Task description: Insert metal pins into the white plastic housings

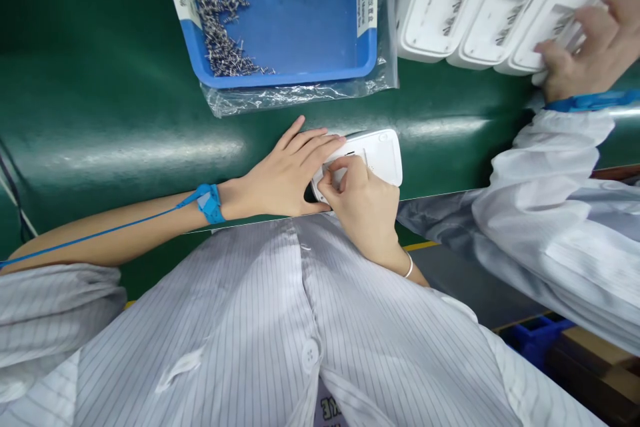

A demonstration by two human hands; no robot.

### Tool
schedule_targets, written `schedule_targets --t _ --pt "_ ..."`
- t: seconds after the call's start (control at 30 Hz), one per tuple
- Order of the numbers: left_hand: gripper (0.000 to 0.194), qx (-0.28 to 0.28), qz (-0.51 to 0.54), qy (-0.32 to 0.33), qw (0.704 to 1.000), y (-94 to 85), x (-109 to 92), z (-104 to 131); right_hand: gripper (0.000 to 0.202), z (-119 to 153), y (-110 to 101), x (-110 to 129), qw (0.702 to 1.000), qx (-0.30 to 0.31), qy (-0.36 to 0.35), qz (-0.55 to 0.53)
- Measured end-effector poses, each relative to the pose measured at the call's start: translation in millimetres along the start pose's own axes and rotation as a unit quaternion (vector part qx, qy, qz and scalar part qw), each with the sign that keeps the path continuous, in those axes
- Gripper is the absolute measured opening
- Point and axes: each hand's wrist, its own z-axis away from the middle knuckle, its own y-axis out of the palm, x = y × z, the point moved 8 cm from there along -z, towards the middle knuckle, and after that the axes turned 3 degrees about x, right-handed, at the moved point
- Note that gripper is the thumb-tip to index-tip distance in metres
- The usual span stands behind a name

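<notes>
The white housing (383, 159) lies on the green counter (125, 177), directly in front of the person and partly covered by both hands. The left hand (295, 170) is spread, fingers reaching over the housing's left end and thumb near its lower edge; a blue strap (213, 203) encircles that wrist. The right hand (367, 203) rests over the housing with thumb and forefinger pinched close together (whether anything sits between them cannot be told). Beyond the hands stands a blue tray (290, 79), with loose screws (227, 47) heaped along its left side and clear plastic (310, 92) beneath it. To the upper right, white units (433, 43) sit side by side, a co-worker's hand (590, 47) at the rightmost.
</notes>
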Motion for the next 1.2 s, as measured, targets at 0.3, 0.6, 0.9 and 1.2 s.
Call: schedule_targets --t 0.3,0.6,0.9,1.2 --pt "0.102 0.004 0.015 -0.001 1.000 0.3 0 0 0.017 3 0 -1 1.000 -0.019 0.000 -0.017" --pt "0.099 -0.006 -0.003 0.007 1.000 -1.1 -3 1 0.014 7 -2 -3 0.999 -0.045 0.012 0.001" --pt "0.100 0.006 0.010 -0.010 1.000 -0.4 -2 0 0.021 6 -2 -1 0.999 -0.018 -0.011 -0.027" --pt "0.103 0.008 0.011 -0.004 1.000 -1.6 -2 0 0.030 4 -6 -2 0.999 -0.029 -0.020 -0.023"
